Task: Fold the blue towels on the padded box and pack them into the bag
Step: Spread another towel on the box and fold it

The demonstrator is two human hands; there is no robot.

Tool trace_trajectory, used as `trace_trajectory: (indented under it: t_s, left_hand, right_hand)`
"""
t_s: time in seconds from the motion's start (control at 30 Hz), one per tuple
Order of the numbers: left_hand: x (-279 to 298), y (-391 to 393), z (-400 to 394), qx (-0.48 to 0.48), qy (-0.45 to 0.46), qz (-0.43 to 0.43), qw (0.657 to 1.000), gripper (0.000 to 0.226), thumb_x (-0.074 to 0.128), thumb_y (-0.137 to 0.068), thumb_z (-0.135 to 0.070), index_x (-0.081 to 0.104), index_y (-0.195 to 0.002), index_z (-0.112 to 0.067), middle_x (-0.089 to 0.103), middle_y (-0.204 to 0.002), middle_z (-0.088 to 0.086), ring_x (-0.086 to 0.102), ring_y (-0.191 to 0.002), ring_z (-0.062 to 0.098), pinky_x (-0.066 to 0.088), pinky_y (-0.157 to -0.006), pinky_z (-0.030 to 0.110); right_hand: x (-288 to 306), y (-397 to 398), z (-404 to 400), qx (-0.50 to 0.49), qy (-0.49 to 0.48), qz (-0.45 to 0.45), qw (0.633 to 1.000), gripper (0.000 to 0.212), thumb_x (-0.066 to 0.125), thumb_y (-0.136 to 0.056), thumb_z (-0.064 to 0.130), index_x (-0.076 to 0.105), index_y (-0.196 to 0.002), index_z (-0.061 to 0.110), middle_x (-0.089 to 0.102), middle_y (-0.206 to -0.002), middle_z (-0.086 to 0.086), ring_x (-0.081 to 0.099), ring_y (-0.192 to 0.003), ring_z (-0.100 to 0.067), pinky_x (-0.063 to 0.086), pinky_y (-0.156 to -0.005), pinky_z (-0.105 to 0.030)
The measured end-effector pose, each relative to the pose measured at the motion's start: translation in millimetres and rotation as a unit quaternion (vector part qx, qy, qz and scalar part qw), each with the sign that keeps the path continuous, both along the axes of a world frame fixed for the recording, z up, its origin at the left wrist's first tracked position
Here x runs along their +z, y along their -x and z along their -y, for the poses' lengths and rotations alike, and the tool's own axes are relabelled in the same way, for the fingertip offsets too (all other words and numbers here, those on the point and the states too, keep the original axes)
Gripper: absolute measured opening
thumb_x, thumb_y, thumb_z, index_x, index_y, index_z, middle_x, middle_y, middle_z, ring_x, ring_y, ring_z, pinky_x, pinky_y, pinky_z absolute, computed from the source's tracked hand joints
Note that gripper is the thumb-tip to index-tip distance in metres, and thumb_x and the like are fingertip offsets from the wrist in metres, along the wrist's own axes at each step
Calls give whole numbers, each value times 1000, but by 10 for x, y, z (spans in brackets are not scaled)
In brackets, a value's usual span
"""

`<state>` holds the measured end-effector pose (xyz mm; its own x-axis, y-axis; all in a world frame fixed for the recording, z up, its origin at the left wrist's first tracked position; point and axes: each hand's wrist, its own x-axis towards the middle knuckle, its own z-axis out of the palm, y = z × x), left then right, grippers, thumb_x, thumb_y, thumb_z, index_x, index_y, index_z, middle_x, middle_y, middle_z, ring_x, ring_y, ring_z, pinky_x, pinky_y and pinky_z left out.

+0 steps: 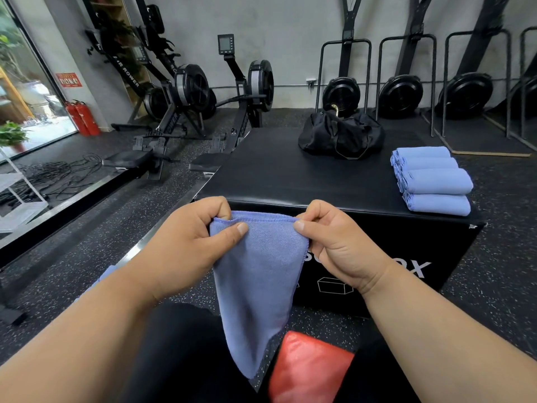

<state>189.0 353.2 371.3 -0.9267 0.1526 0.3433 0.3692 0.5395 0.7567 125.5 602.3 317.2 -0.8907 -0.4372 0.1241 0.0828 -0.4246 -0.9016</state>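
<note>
A blue towel [257, 274] hangs in the air in front of the black padded box [290, 173], its lower end tapering to a point above my lap. My left hand [186, 242] pinches its top left corner and my right hand [334, 242] pinches the top right corner, the upper hem stretched between them. Several folded blue towels [433, 178] lie in a row on the box's right side. A black bag [341, 135] sits at the box's far edge, slumped.
Rowing machines [186, 91] stand behind and left of the box, with cables on the floor at left. Black fan machines [465, 94] line the back wall. A red pad [308, 370] lies on the speckled floor by my knees. Another bit of blue cloth [106, 273] shows under my left forearm.
</note>
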Motion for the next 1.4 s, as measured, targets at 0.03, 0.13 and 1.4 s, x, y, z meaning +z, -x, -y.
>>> trace_trajectory:
  t_s: [0.03, 0.13, 1.4]
  left_hand:
    - [-5, 5, 9, 0, 2, 4, 1000, 39, 74, -92, -35, 45, -72, -19, 43, -60, -11, 36, -57, 7, 32, -51, 24]
    - [-15, 33, 36, 18, 16, 2, 1000, 28, 77, -96, -30, 52, -84, -26, 49, -67, -11, 41, -61, 6, 37, -56, 24]
    - [740, 557, -45, 6, -30, 133, 991, 12, 70, -99, -15, 74, -100, -4, 73, -88, 10, 64, -76, 15, 52, -68, 27]
  right_hand:
    - [3, 0, -2, -12, -5, -6, 1000, 24, 83, -82, 4, 64, -79, 18, 62, -85, -14, 53, -77, -25, 44, -69, -34]
    - [39, -1, -20, -53, -40, -37, 997, 26, 68, -93, -9, 62, -88, 15, 63, -80, -5, 56, -74, -16, 47, -71, -30]
    - [-570, 227, -160, -23, -334, -107, 936, 8, 76, -93, 23, 76, -99, 18, 78, -97, -4, 72, -90, -17, 58, -89, -43]
